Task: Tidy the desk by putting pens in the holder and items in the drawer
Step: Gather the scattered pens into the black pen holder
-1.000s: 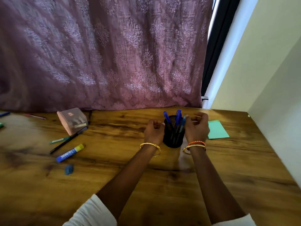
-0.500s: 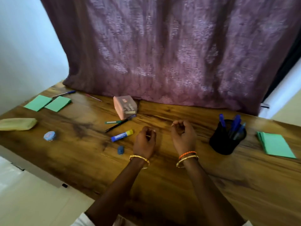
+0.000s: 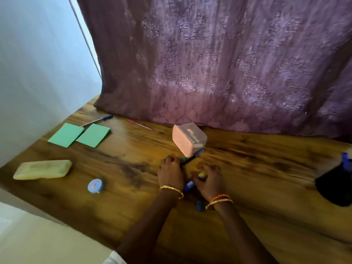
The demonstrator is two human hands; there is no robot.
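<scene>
Fingers of the left hand curl onto a slim black pen while the right hand grasps a blue yellow-capped marker at mid-frame on the glossy wood-grain tabletop, palms down, wrists bent, the dark round holder at the right edge.

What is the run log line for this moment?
left hand: on black pen | right hand: on blue marker | pen holder: far right
</scene>
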